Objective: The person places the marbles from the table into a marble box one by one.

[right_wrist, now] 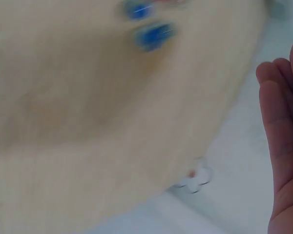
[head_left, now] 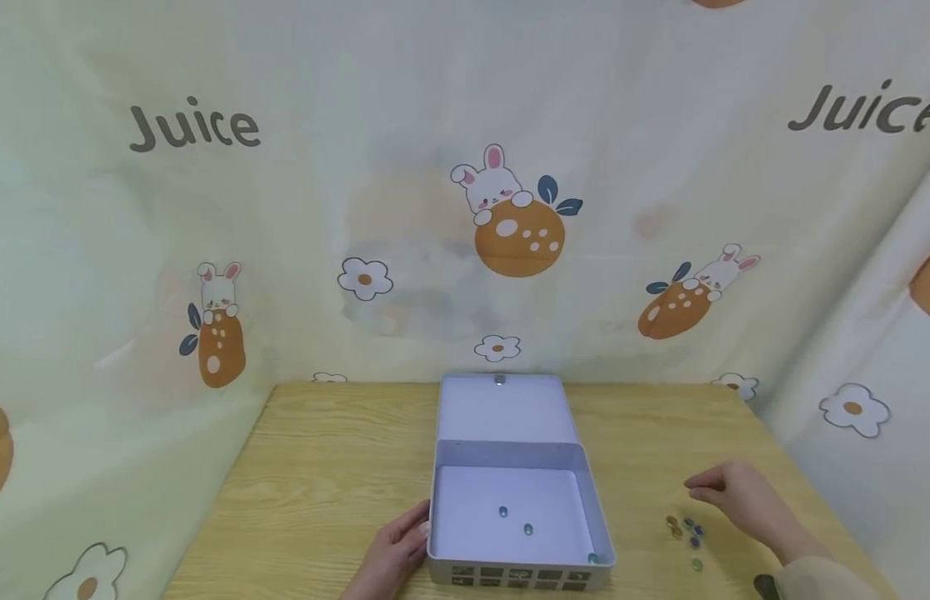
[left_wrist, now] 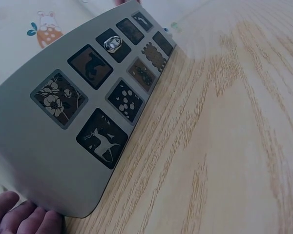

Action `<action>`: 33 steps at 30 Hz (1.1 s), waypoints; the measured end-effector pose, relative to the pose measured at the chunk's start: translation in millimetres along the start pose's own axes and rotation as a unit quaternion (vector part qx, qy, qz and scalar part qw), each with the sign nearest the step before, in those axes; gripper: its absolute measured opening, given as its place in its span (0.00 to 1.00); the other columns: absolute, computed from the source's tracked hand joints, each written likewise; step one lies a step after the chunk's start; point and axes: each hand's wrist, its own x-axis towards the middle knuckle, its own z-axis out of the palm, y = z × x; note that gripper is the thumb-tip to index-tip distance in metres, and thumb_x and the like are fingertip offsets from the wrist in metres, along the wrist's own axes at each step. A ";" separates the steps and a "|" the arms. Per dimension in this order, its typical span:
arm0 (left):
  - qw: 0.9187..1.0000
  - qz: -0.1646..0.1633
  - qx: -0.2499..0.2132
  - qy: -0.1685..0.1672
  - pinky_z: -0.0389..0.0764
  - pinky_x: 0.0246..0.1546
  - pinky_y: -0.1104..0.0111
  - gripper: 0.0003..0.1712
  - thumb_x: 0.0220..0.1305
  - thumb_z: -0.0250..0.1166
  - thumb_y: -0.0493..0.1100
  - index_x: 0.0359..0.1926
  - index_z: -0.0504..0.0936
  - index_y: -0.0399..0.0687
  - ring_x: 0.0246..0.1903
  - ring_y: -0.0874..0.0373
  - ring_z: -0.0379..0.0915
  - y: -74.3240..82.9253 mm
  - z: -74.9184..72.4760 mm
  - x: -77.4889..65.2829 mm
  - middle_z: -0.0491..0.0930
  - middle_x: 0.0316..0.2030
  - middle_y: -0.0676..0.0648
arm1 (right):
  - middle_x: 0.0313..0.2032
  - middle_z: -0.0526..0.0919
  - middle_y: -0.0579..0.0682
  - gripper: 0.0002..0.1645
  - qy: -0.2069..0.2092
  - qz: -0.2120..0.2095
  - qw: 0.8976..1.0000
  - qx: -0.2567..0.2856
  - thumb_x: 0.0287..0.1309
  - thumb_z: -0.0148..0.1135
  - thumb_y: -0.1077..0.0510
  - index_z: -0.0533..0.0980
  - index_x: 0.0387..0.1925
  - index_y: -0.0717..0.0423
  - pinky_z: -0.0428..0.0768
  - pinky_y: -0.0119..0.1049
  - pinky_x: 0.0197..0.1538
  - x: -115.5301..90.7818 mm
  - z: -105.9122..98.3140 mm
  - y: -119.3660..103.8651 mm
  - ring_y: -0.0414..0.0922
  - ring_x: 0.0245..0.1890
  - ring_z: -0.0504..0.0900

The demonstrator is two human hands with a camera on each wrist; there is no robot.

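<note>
To the right of the open, smooth white rectangular box [head_left: 472, 492], the right-hand grip [head_left: 744, 497] is held over the pieces there, thumb and fingers drawn near one another at the tips; whether something sits between them cannot be told. The left-hand grip [head_left: 392, 552] touches the box's left wall near the front corner (how firmly, the views do not settle).

Just right of the box, past a strip of wood, lies a loose cluster of small, rounded, glassy pieces: two amber beads [head_left: 674, 527], three blue beads [head_left: 694, 533] and, nearest the front, one pale green bead [head_left: 697, 565]. Inside the box are three teal-green beads [head_left: 528, 529], two around the middle of its floor and one tight in the front right corner.

The box's front face has rounded corners and two rows of dark square pictures [left_wrist: 59, 99]. Its flat white lid [head_left: 507, 408] lies folded back behind it, a small shiny clasp [head_left: 500, 380] at the far edge.

Left of the box, the grained wooden counter [head_left: 322, 467] stretches widely to its side edge; behind the lid hangs pale fabric printed with rabbits, oranges and flowers [head_left: 405, 192].
</note>
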 end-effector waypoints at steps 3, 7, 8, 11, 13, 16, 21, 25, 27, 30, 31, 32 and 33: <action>1.000 -0.003 0.001 -0.001 0.72 0.72 0.61 0.39 0.81 0.52 0.45 0.76 0.47 0.22 0.76 0.34 0.49 -0.1 1.5 -0.2 0.47 0.77 0.25 | 0.38 0.91 0.58 0.08 -0.007 0.008 0.999 -0.030 0.57 0.71 0.63 0.88 0.39 0.62 0.90 0.40 0.37 -9.1 9.5 18.8 0.52 0.37 0.89; 1.000 -0.009 -0.003 -0.002 0.70 0.73 0.59 0.39 0.81 0.51 0.46 0.76 0.47 0.23 0.76 0.34 0.48 3.0 0.9 -1.5 0.46 0.77 0.26 | 0.38 0.91 0.58 0.07 -0.018 0.025 0.998 -0.055 0.56 0.72 0.63 0.88 0.37 0.59 0.89 0.48 0.42 -12.0 26.5 28.8 0.55 0.39 0.89; 1.000 -0.010 -0.002 -0.001 0.70 0.73 0.59 0.39 0.81 0.51 0.46 0.76 0.47 0.24 0.76 0.34 0.48 3.4 0.9 -1.5 0.47 0.77 0.26 | 0.38 0.91 0.58 0.06 -0.017 0.028 0.998 -0.061 0.55 0.73 0.63 0.88 0.36 0.58 0.89 0.51 0.44 -12.6 30.2 29.5 0.56 0.40 0.89; 1.000 -0.007 -0.007 -0.003 0.69 0.73 0.58 0.39 0.80 0.51 0.45 0.76 0.47 0.23 0.76 0.34 0.48 3.4 0.9 -1.6 0.46 0.77 0.26 | 0.37 0.90 0.59 0.05 -0.014 0.033 0.997 -0.072 0.53 0.73 0.63 0.88 0.34 0.57 0.87 0.58 0.47 -13.7 38.0 28.8 0.59 0.41 0.88; 1.000 -0.007 -0.007 -0.001 0.70 0.73 0.59 0.39 0.80 0.52 0.45 0.76 0.47 0.24 0.76 0.34 0.48 3.2 1.2 -1.7 0.46 0.77 0.26 | 0.37 0.90 0.59 0.05 -0.008 0.035 0.996 -0.077 0.52 0.74 0.63 0.88 0.33 0.57 0.86 0.59 0.47 -14.3 41.1 28.2 0.59 0.40 0.88; 1.000 -0.003 -0.004 -0.001 0.70 0.73 0.59 0.38 0.80 0.51 0.44 0.76 0.47 0.23 0.76 0.34 0.48 2.4 1.1 -1.2 0.46 0.77 0.26 | 0.36 0.90 0.59 0.04 -0.006 0.043 0.996 -0.075 0.52 0.74 0.63 0.88 0.33 0.57 0.86 0.58 0.46 -14.4 43.1 27.8 0.58 0.39 0.88; 1.000 -0.003 0.000 -0.001 0.71 0.73 0.60 0.38 0.81 0.51 0.44 0.76 0.47 0.23 0.76 0.34 0.49 2.6 1.2 -1.0 0.46 0.77 0.26 | 0.37 0.90 0.60 0.04 -0.018 0.059 0.996 -0.060 0.52 0.73 0.63 0.88 0.33 0.56 0.86 0.59 0.47 -13.3 44.0 29.8 0.58 0.40 0.87; 1.000 0.001 -0.002 -0.005 0.72 0.72 0.63 0.38 0.80 0.52 0.44 0.76 0.47 0.23 0.76 0.34 0.49 4.3 2.4 -2.1 0.45 0.77 0.25 | 0.38 0.90 0.60 0.05 -0.031 0.072 0.995 -0.054 0.52 0.73 0.63 0.88 0.33 0.53 0.84 0.62 0.49 -12.7 46.0 32.8 0.60 0.42 0.86; 1.000 0.002 -0.001 -0.006 0.72 0.72 0.63 0.39 0.80 0.52 0.44 0.76 0.46 0.22 0.76 0.33 0.49 5.0 2.8 -2.6 0.45 0.77 0.25 | 0.38 0.90 0.60 0.05 -0.030 0.069 0.996 -0.055 0.52 0.73 0.63 0.88 0.32 0.53 0.84 0.63 0.50 -13.0 47.3 34.6 0.61 0.43 0.86; 1.000 0.001 0.000 -0.005 0.73 0.71 0.64 0.40 0.80 0.53 0.45 0.76 0.47 0.23 0.76 0.33 0.49 4.9 2.5 -2.2 0.46 0.77 0.25 | 0.38 0.90 0.61 0.04 -0.022 0.064 0.996 -0.057 0.52 0.73 0.64 0.88 0.32 0.54 0.84 0.63 0.50 -13.5 48.7 36.3 0.62 0.43 0.86; 1.000 0.001 0.000 -0.005 0.73 0.71 0.64 0.39 0.80 0.52 0.45 0.76 0.47 0.23 0.76 0.33 0.49 4.6 2.3 -2.0 0.46 0.77 0.25 | 0.38 0.90 0.61 0.04 -0.020 0.062 0.996 -0.057 0.52 0.73 0.64 0.88 0.32 0.55 0.84 0.63 0.50 -13.6 48.7 36.4 0.62 0.43 0.86; 1.000 0.000 0.000 -0.004 0.73 0.71 0.64 0.39 0.80 0.53 0.45 0.76 0.47 0.23 0.76 0.33 0.49 4.5 2.3 -2.0 0.46 0.77 0.25 | 0.38 0.90 0.62 0.04 -0.018 0.063 0.996 -0.055 0.53 0.73 0.63 0.88 0.33 0.55 0.83 0.64 0.51 -13.9 48.7 36.3 0.62 0.43 0.86; 1.000 0.000 -0.001 -0.003 0.73 0.71 0.64 0.39 0.80 0.53 0.45 0.76 0.47 0.23 0.76 0.33 0.49 4.4 2.3 -1.9 0.47 0.77 0.25 | 0.39 0.89 0.62 0.04 -0.018 0.065 0.996 -0.053 0.53 0.72 0.62 0.88 0.33 0.56 0.83 0.64 0.51 -14.1 48.4 36.0 0.63 0.44 0.86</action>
